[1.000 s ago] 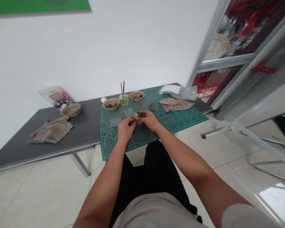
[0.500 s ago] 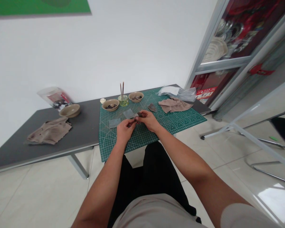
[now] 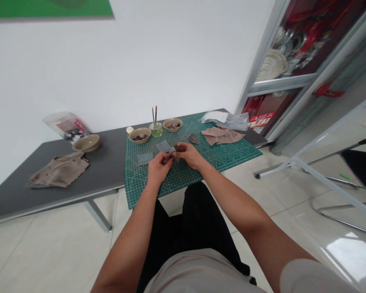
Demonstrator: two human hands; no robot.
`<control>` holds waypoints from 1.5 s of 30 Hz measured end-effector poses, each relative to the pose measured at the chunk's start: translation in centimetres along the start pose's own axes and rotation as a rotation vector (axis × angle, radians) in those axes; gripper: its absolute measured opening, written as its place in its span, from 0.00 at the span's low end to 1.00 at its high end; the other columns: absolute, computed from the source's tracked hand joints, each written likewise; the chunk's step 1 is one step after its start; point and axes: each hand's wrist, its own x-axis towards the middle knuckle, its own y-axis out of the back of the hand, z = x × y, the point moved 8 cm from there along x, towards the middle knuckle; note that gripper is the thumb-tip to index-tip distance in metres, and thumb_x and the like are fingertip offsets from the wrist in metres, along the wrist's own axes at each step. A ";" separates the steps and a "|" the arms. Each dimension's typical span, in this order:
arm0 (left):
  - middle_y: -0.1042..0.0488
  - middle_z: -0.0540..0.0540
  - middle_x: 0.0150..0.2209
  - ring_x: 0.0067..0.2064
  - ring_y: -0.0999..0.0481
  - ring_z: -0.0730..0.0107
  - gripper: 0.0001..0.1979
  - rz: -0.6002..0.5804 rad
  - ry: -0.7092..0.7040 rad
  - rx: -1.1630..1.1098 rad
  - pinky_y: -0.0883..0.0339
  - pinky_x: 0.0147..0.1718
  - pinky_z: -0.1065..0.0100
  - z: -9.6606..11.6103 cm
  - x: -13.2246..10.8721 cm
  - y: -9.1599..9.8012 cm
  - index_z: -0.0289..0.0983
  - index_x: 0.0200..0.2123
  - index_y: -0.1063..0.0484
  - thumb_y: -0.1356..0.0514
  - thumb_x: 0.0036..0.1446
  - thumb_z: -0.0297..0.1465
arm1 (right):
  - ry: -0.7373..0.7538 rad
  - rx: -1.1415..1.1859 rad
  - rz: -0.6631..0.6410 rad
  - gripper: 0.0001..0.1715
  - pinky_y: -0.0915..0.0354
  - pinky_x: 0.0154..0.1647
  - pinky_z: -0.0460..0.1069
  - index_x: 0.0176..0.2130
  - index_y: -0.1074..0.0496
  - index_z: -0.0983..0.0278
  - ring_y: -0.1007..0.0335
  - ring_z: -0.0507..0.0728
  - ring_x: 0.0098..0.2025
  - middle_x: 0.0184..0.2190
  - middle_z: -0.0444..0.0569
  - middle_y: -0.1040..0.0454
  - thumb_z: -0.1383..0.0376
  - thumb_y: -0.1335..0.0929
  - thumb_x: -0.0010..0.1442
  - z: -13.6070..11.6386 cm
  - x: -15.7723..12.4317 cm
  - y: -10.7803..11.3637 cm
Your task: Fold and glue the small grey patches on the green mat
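Over the green cutting mat (image 3: 222, 156), my two hands meet with fingers pinched close together. My right hand (image 3: 189, 155) grips a small dark grey piece (image 3: 176, 149) that looks like sandpaper. The fingers of my left hand (image 3: 158, 166) are closed against it from the left; what they pinch is mostly hidden. Just beyond them lie two flat grey squares (image 3: 145, 158), apparently sandpaper sheets. A darker, worn grey piece (image 3: 193, 138) rests beyond my right hand.
Behind are two tan bowls (image 3: 140, 141) of small dark pieces and a glass jar (image 3: 156, 131) with two thin sticks. A brown cloth (image 3: 221, 135) and plastic bag (image 3: 227, 119) lie right. On the dark table's left are another cloth (image 3: 61, 169) and bowl (image 3: 87, 144).
The view has shifted slightly. My hands stay together at the same spot, with the grey piece turned a little between the fingers.
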 end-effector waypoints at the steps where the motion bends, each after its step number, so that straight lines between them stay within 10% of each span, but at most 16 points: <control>1: 0.21 0.50 0.29 0.29 0.24 0.71 0.07 0.002 -0.008 0.012 0.32 0.30 0.70 0.1 0.0 0.0 0.39 0.32 0.27 0.37 0.52 0.36 | 0.001 0.002 0.012 0.18 0.38 0.30 0.46 0.28 0.30 0.64 0.34 0.49 0.27 0.25 0.40 0.28 0.60 0.21 0.42 0.0 0.0 0.1; 12: 0.22 0.48 0.30 0.33 0.21 0.66 0.07 -0.060 0.015 -0.110 0.28 0.34 0.65 -0.6 0.1 -0.6 0.39 0.33 0.31 0.39 0.53 0.35 | -0.021 -0.040 0.089 0.24 0.37 0.31 0.47 0.28 0.33 0.62 0.34 0.50 0.28 0.26 0.40 0.28 0.56 0.20 0.38 0.2 0.0 0.7; 22: 0.24 0.46 0.36 0.35 0.22 0.68 0.11 0.132 0.064 -0.261 0.26 0.32 0.67 -0.8 0.6 1.0 0.39 0.34 0.38 0.38 0.51 0.34 | -0.074 -0.059 0.213 0.26 0.32 0.29 0.49 0.39 0.39 0.58 0.29 0.52 0.28 0.29 0.39 0.27 0.59 0.25 0.44 0.5 -0.2 1.1; 31: 0.26 0.50 0.31 0.29 0.25 0.72 0.09 0.150 0.082 -0.213 0.30 0.27 0.70 -1.1 0.8 1.4 0.39 0.32 0.38 0.39 0.51 0.32 | -0.118 -0.109 0.456 0.26 0.47 0.19 0.43 0.37 0.40 0.60 0.41 0.47 0.22 0.27 0.38 0.31 0.58 0.25 0.45 -2.7 -3.6 6.2; 39: 0.26 0.51 0.28 0.26 0.27 0.73 0.09 0.151 0.085 -0.246 0.31 0.25 0.70 -0.5 0.7 1.5 0.39 0.31 0.37 0.39 0.50 0.32 | -0.121 -0.116 0.402 0.20 0.43 0.26 0.46 0.31 0.32 0.63 0.40 0.49 0.27 0.29 0.43 0.29 0.61 0.23 0.40 -3.5 -4.2 6.2; 45: 0.26 0.50 0.28 0.26 0.27 0.71 0.07 0.142 0.097 -0.225 0.30 0.26 0.68 -1.1 0.7 1.4 0.40 0.31 0.37 0.39 0.50 0.31 | 0.108 -0.604 0.446 0.12 0.38 0.42 0.51 0.26 0.29 0.63 0.34 0.58 0.42 0.36 0.47 0.27 0.60 0.25 0.44 -7.8 -2.9 7.0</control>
